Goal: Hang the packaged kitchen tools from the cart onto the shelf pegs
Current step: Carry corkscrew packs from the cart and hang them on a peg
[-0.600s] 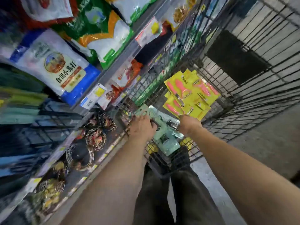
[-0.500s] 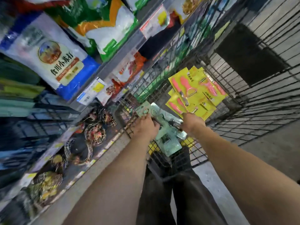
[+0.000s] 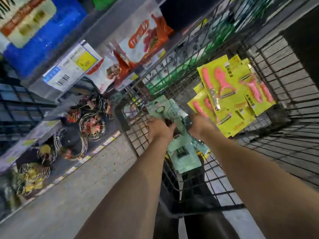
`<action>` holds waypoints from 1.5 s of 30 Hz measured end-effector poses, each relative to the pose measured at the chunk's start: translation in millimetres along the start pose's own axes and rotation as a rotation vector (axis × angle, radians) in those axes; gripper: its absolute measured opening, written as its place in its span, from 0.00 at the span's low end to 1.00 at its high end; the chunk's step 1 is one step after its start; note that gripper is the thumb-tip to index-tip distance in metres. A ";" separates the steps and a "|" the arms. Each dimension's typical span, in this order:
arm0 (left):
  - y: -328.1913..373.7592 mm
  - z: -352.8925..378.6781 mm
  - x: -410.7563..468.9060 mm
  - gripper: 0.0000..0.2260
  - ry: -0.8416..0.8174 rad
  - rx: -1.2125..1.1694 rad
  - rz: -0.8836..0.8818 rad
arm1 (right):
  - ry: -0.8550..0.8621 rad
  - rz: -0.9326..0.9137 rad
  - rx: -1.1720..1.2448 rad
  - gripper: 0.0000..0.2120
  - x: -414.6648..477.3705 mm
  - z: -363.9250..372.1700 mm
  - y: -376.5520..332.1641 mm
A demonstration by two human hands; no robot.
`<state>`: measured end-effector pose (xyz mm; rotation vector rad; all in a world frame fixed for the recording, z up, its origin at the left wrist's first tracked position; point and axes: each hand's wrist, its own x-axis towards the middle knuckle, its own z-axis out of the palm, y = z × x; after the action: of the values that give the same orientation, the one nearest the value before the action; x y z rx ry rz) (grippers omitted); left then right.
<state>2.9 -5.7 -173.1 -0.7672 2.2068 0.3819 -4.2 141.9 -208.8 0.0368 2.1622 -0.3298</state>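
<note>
Inside the wire cart (image 3: 276, 128) both my hands grip a stack of pale green packaged kitchen tools (image 3: 183, 152). My left hand (image 3: 159, 129) holds the stack from its left side, near the top cards. My right hand (image 3: 200, 125) holds it from the right. The green cards fan out above and below the hands. Further in the cart lies a pile of yellow packages with pink peelers (image 3: 231, 94), just right of my right hand. The frame is blurred by motion.
Shelving stands to the left with bagged food (image 3: 145, 44), a price label (image 3: 72, 68) and wire-wrapped items (image 3: 89, 125) on the low shelf. Grey floor (image 3: 82, 187) runs between shelf and cart. My dark trousers (image 3: 195, 218) show below the cart.
The view has swung and closed in on the cart. Both hands keep the green packages and have lifted them slightly towards the cart's left wall.
</note>
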 end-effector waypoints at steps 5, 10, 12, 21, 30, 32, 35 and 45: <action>0.3 4.2 1.7 0.50 0.011 -0.267 -0.070 | -0.016 0.042 0.081 0.34 10.8 11.3 9.1; -3.2 -0.3 -2.6 0.33 -0.031 -0.619 -0.105 | 0.053 0.139 0.252 0.35 11.1 12.8 13.3; -5.1 -1.7 -1.6 0.31 -0.076 -0.719 -0.117 | -0.007 0.207 0.531 0.38 9.8 12.2 18.2; -6.6 -39.6 -29.0 0.32 -0.267 -0.644 0.073 | 0.174 0.256 1.057 0.10 -37.1 -14.2 52.8; 9.0 -128.7 -93.6 0.14 -0.321 -0.582 0.294 | 0.390 0.184 1.211 0.12 -140.2 -105.4 34.2; 9.9 -152.0 -113.1 0.15 -0.332 -0.567 0.374 | 0.426 0.159 1.269 0.08 -165.4 -123.9 29.6; 5.3 -182.9 -137.8 0.15 -0.330 -0.542 0.475 | 0.501 0.122 1.304 0.03 -204.9 -144.1 20.0; -36.7 -256.0 -202.6 0.18 -0.204 -0.508 0.636 | 0.557 -0.117 1.205 0.05 -295.5 -195.9 -28.5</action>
<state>-9.4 -76.0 147.6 -0.2265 2.1308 1.3092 5.2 191.8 143.3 0.7464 2.1494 -1.8052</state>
